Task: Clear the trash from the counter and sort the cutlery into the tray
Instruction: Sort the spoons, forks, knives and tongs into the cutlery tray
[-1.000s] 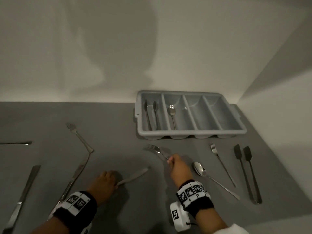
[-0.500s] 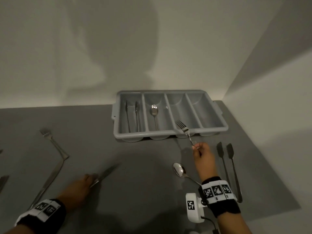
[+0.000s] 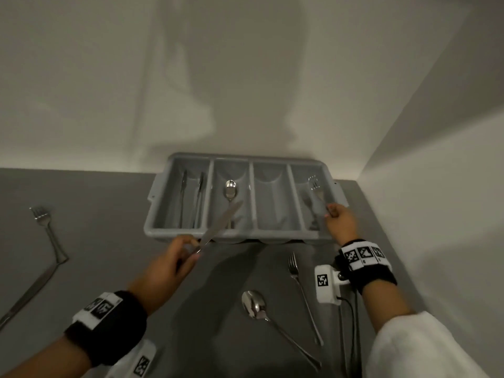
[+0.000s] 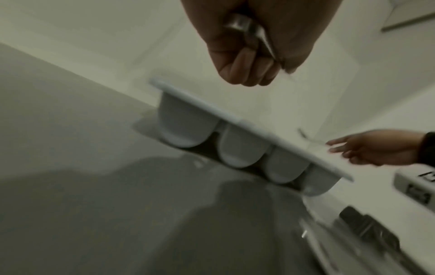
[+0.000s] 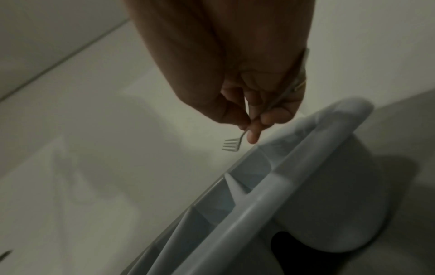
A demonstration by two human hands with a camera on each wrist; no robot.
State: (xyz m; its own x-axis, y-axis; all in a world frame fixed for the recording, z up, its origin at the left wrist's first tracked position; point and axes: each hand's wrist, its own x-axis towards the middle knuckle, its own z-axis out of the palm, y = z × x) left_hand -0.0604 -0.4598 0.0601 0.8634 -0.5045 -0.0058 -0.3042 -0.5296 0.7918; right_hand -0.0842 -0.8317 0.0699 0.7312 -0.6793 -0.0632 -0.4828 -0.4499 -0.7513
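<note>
A grey four-compartment cutlery tray (image 3: 272, 156) stands against the back wall. My right hand (image 3: 339, 219) pinches a fork (image 3: 316, 190) by its handle, tines over the rightmost compartment; the right wrist view shows the same fork (image 5: 231, 144) above the tray (image 5: 294, 167). My left hand (image 3: 177, 259) grips a knife (image 3: 222, 222) whose blade points up and right over the tray's front edge and second compartment. In the left wrist view the knife handle (image 4: 237, 21) sits in my curled fingers. A spoon (image 3: 230, 190) lies in the second compartment, two dark utensils (image 3: 191, 197) in the first.
On the grey counter (image 3: 109, 214) in front of the tray lie a spoon (image 3: 256, 306) and a fork (image 3: 300, 285). At the left lie another fork (image 3: 47, 230) and a knife (image 3: 27, 293). White walls close the back and right side.
Both hands rose from the counter to the tray: the right carried its fork over the rightmost compartment, the left lifted the knife up to the tray's front edge. My view swung right.
</note>
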